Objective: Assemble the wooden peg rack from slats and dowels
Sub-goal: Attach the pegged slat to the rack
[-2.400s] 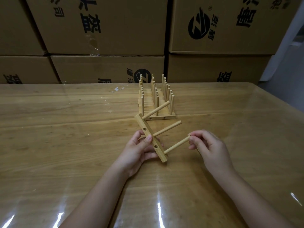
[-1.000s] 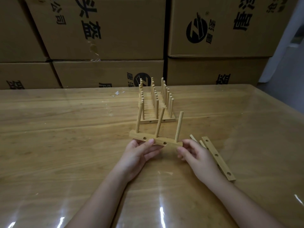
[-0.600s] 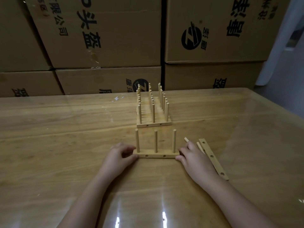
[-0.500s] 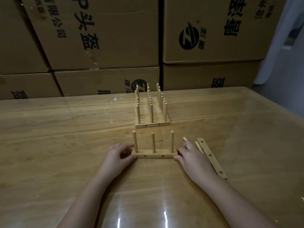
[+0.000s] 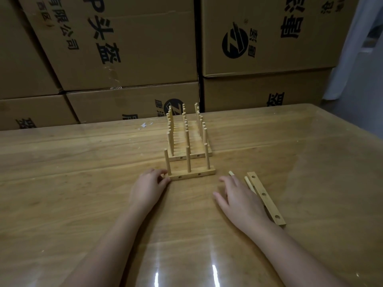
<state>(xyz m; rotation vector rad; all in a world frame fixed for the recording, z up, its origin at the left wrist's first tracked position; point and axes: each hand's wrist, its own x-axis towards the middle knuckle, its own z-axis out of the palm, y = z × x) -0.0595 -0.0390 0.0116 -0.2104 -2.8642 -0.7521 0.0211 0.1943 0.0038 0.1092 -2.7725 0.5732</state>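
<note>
three-peg slat [image 5: 192,175] stands on the table [image 5: 83,183], just before a row of finished slats [image 5: 188,139]. left hand [image 5: 147,187] pinches its left end. right hand [image 5: 238,201] lies slack, fingers spread, beside a bare slat [image 5: 265,199] and loose dowels [image 5: 248,183]. cardboard boxes [image 5: 145,38] show upside-down chinese print and a round z logo [image 5: 235,43].

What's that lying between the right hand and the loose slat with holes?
A loose dowel, lying along the slat beside the right hand; a second dowel pokes out past that hand. The head view shows it.
</note>
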